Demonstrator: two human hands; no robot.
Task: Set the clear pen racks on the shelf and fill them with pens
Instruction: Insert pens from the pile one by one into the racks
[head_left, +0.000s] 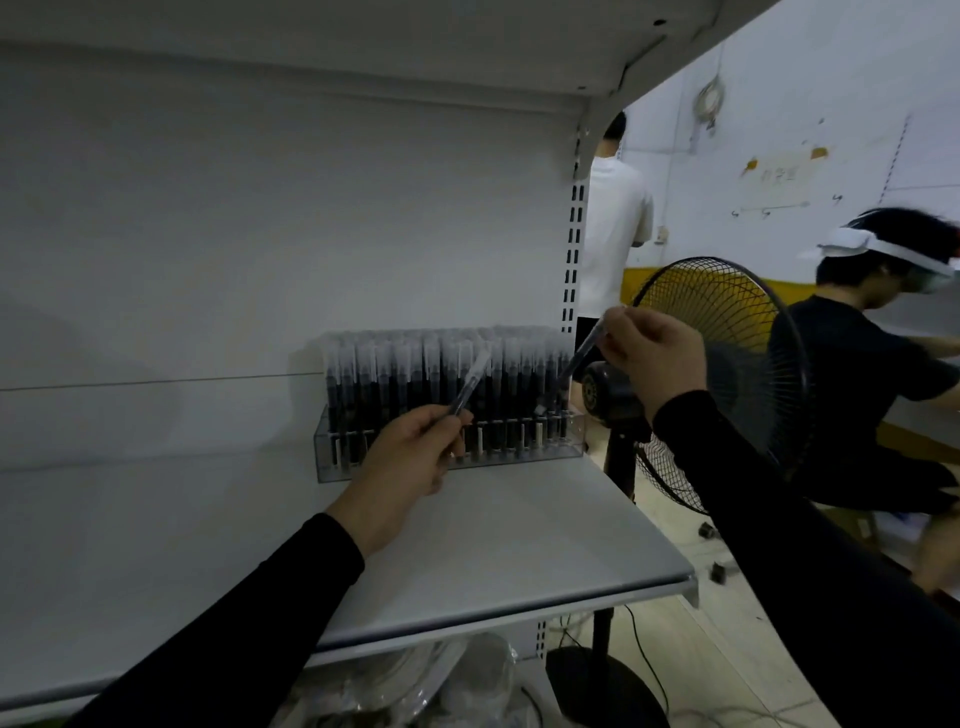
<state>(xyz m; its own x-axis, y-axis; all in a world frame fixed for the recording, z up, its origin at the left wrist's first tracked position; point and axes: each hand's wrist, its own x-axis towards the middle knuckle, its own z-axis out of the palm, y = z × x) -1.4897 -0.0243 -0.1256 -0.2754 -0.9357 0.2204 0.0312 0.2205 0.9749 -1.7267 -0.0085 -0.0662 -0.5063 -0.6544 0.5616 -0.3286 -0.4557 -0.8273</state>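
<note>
Two black sleeves (249, 623) are seen closest, one on each arm, reaching toward a white shelf (519, 545). One clear pen rack (452, 452) is set at the back right of the shelf, against the white back wall. It is packed with many dark pens (405, 374) standing upright; they are too many and too blurred to be counted.

At the left hand (410, 457), the fingers are curled, and one clear pen (470, 382) is pinched at its lower end. This pen is tilted up and to the right, in front of the rack's pens. At the right hand (657, 353), the fingers are curled too, and a second clear pen (584, 353) is gripped at its top. It is slanted down and to the left, with its tip at the right end of the rack.

One black standing fan (727, 384) is placed just beside the shelf on the right, partly hidden by the right hand and arm. Two other people are seen further back: one in a white shirt (613, 228) standing, one in a dark shirt (852, 374) with a white headset (872, 247). Clear plastic bags (415, 686) are kept under the shelf.
</note>
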